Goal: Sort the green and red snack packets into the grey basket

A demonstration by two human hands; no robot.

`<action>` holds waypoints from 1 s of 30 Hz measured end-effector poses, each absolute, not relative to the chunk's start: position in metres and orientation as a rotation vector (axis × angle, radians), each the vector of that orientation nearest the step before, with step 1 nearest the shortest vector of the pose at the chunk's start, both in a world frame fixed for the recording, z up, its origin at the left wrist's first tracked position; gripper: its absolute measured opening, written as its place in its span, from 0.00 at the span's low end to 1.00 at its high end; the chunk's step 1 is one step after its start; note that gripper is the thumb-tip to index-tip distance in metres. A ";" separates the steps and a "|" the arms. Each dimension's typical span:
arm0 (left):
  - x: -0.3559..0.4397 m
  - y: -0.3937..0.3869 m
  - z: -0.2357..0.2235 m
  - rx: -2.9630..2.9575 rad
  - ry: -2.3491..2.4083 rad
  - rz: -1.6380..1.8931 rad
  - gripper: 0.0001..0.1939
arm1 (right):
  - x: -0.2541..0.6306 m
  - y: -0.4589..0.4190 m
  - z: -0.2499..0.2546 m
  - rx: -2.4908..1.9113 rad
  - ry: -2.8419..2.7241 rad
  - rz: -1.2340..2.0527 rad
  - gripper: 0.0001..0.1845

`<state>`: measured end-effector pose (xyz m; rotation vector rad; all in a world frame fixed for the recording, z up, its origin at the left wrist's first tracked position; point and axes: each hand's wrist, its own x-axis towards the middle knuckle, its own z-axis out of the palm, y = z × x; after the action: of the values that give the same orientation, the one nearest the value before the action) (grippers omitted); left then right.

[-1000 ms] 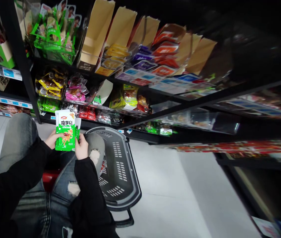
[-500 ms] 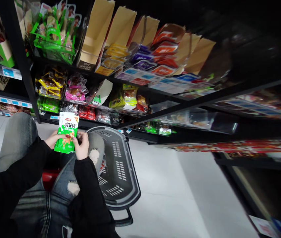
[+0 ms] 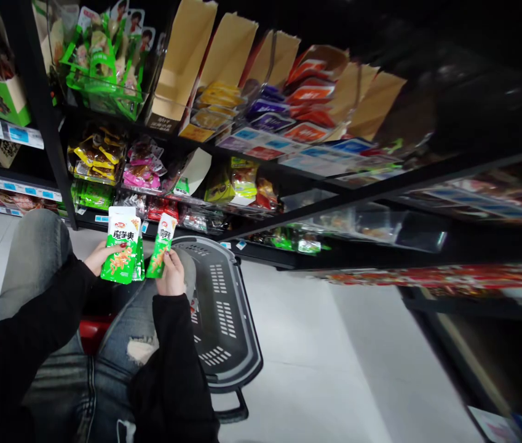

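My left hand (image 3: 101, 256) is closed on a small stack of green-and-white snack packets (image 3: 120, 249), its thumb across the front one. The edges of more packets show behind at the right. Apart from the stack, my right hand (image 3: 171, 274) pinches a single snack packet (image 3: 160, 247) of the same colours, turned partly edge-on. Both hands are above my knees. Just right of my right hand, a dark grey shopping basket (image 3: 254, 332) stands on the floor, partly hidden by my knee and sleeve.
Ahead, black shelving holds green snack bags (image 3: 101, 64), cardboard display boxes (image 3: 173, 67), yellow packets (image 3: 97, 157) and pink packets (image 3: 143, 175). A black upright post (image 3: 42, 98) stands at the left. Pale floor tiles (image 3: 307, 344) extend right of the basket.
My right hand has moved right, drawing one packet away from the stack. The stack stays in my left hand, at nearly the same place.
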<state>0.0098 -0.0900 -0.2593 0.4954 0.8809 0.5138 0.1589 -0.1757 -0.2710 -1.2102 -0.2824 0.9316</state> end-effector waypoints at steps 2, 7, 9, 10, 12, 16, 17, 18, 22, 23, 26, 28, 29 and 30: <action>0.010 -0.089 -0.257 0.463 0.872 0.529 0.12 | 0.162 -0.179 -0.265 -1.053 -0.269 1.112 0.11; 0.009 -0.088 -0.253 0.347 0.844 0.530 0.08 | 0.165 -0.184 -0.252 -0.676 -0.163 1.417 0.09; 0.007 -0.088 -0.253 0.295 0.824 0.504 0.08 | 0.166 -0.184 -0.253 -0.656 -0.153 1.428 0.09; 0.006 -0.088 -0.254 0.275 0.796 0.489 0.10 | 0.167 -0.184 -0.254 -0.659 -0.153 1.422 0.09; 0.004 -0.087 -0.254 0.247 0.693 0.462 0.15 | 0.167 -0.184 -0.255 -0.679 -0.150 1.404 0.09; 0.002 -0.087 -0.255 0.218 0.526 0.427 0.23 | 0.166 -0.185 -0.253 -0.710 -0.136 1.385 0.10; 0.001 -0.087 -0.255 0.216 0.525 0.426 0.23 | 0.166 -0.184 -0.253 -0.715 -0.138 1.392 0.10; 0.001 -0.087 -0.255 0.216 0.536 0.427 0.23 | 0.165 -0.183 -0.254 -0.720 -0.141 1.405 0.11; 0.001 -0.088 -0.256 0.234 0.642 0.455 0.18 | 0.155 -0.175 -0.265 -0.829 -0.191 1.506 0.15; 0.001 -0.089 -0.256 0.237 0.671 0.464 0.16 | 0.150 -0.173 -0.268 -0.891 -0.214 1.516 0.17; 0.002 -0.090 -0.257 0.243 0.750 0.495 0.12 | 0.134 -0.165 -0.277 -1.110 -0.315 1.447 0.21; 0.003 -0.090 -0.256 0.256 0.783 0.523 0.10 | 0.124 -0.161 -0.279 -1.203 -0.391 1.389 0.22; 0.004 -0.091 -0.255 0.263 0.792 0.536 0.10 | 0.120 -0.159 -0.279 -1.227 -0.425 1.381 0.22; 0.005 -0.091 -0.254 0.268 0.801 0.544 0.09 | 0.117 -0.158 -0.279 -1.243 -0.452 1.377 0.22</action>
<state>0.0048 -0.0914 -0.2538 0.2678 0.8007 0.5436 0.1173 -0.1584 -0.2790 -1.2432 -0.4517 1.3769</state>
